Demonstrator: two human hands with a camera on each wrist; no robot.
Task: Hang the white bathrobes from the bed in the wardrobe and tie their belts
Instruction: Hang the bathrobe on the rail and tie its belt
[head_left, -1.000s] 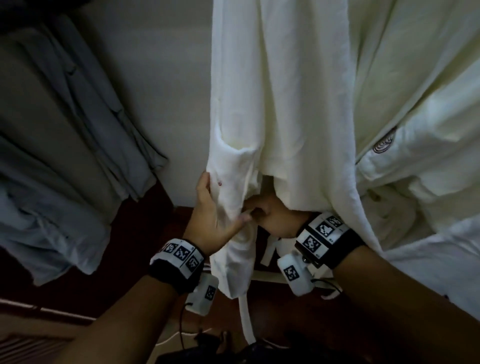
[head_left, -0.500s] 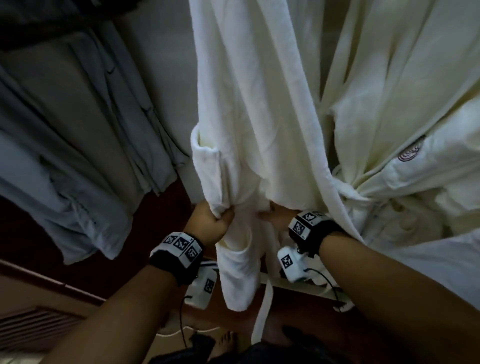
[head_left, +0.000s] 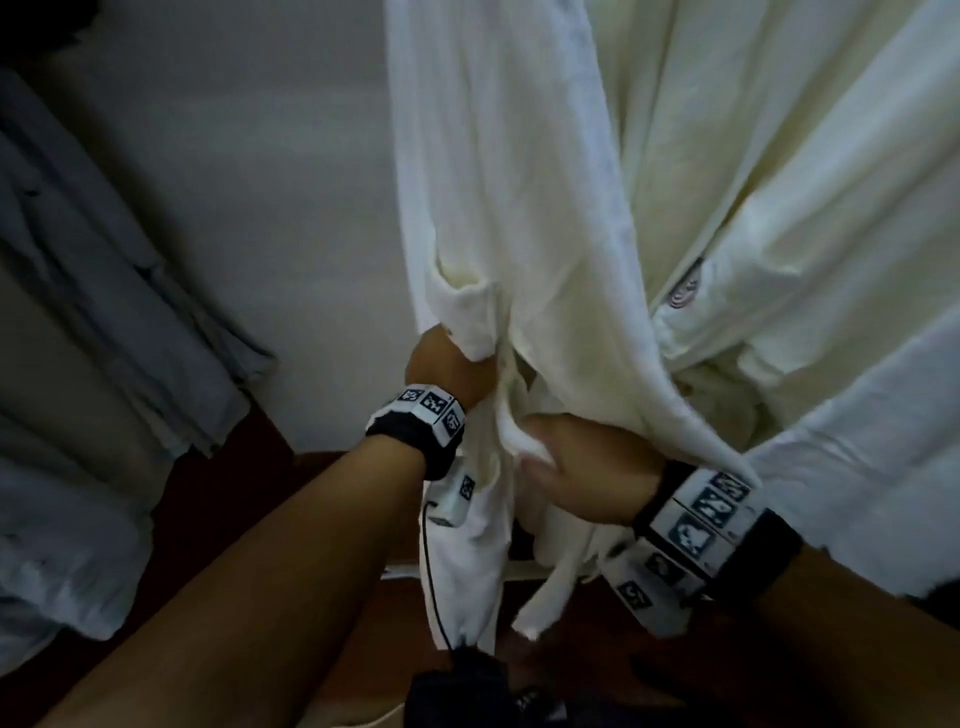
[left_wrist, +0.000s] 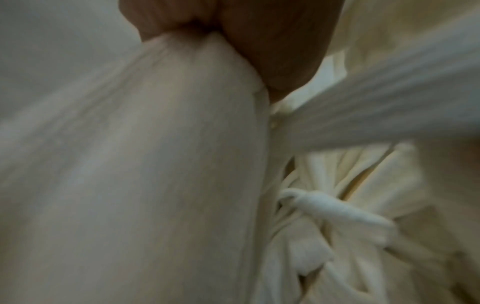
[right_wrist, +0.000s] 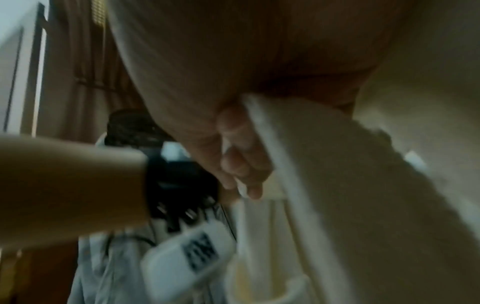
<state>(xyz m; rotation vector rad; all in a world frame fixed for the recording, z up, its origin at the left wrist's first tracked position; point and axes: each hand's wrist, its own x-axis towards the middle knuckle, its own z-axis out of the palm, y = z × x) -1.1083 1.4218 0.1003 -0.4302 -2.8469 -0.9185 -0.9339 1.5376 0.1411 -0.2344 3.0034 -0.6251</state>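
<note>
Hanging upright, the bathrobe (head_left: 509, 208) is gripped by both hands low down

My forearms are bare; each wrist wears a black strap (head_left: 410, 434) with white black-patterned marker blocks (head_left: 698, 525) and a cabled white camera pod (head_left: 454, 493).

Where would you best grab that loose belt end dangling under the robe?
Take the belt end a little above its tip, from the front and below. It hangs free as a flat strip there, while higher up it vanishes under the right hand and the robe's folds.
</note>
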